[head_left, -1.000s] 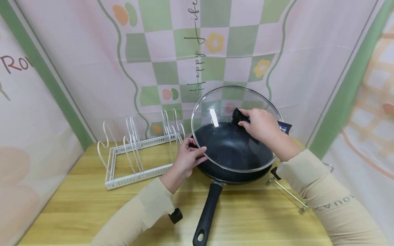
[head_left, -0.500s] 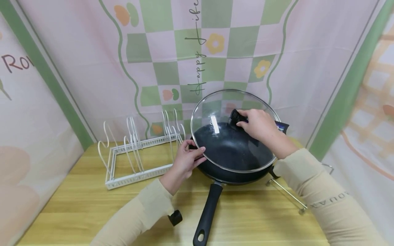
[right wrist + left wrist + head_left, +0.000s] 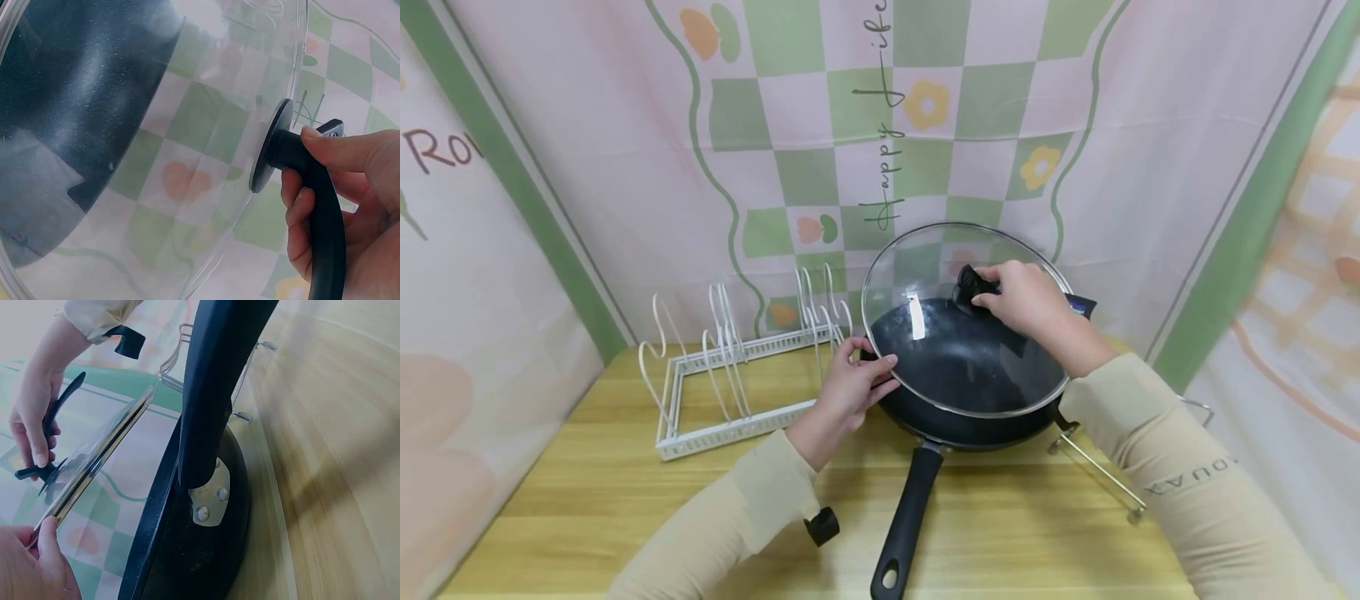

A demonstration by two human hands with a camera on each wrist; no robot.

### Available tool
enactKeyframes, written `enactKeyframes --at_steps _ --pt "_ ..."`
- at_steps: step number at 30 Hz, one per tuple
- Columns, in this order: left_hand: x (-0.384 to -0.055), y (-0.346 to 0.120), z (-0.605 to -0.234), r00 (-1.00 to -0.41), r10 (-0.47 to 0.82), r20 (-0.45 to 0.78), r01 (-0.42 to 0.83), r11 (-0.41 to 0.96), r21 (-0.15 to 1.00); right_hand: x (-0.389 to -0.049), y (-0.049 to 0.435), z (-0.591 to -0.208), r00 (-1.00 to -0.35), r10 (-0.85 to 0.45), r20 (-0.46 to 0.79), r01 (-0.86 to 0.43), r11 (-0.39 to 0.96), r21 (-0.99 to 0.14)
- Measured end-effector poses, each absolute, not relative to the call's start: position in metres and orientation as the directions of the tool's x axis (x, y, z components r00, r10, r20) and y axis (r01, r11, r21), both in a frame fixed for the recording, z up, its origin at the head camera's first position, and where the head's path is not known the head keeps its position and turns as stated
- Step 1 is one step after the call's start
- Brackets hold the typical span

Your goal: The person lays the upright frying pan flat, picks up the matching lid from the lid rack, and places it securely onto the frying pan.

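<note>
A round glass lid with a metal rim hangs tilted above a black wok, its far edge higher. My right hand grips the lid's black handle, fingers curled round it. At the near left, my left hand pinches the lid's rim between thumb and fingers. In the left wrist view, a gap shows between the lid and the wok. The wok's long handle points toward me.
To the left stands a white wire rack with upright loops. A metal wire stand lies partly hidden behind the right sleeve. A patterned curtain hangs close behind the wooden table.
The lid's far edge has come down a little and the lid has shifted slightly left. My right hand moved left with the handle; my left hand stayed almost where it was.
</note>
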State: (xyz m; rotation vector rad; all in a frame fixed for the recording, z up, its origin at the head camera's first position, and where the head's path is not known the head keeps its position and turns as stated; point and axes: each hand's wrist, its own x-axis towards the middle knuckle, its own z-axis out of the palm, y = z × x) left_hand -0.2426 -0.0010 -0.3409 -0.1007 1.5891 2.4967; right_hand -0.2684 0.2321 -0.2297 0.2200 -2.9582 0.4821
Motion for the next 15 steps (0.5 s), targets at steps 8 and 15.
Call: enactKeyframes --at_steps 8,15 --pt "-0.2403 0.0007 -0.3438 -0.976 0.117 -0.181 -0.214 -0.425 0.880 -0.2695 0.2327 -0.2309 -0.983 -0.115 0.141 -0.154 0.941 -0.300" --pt "-0.2386 0.0035 -0.3462 -0.977 0.102 -0.188 -0.214 -0.460 0.862 -0.2730 0.2338 -0.2293 -0.986 -0.112 0.121 -0.143 0.946 -0.292"
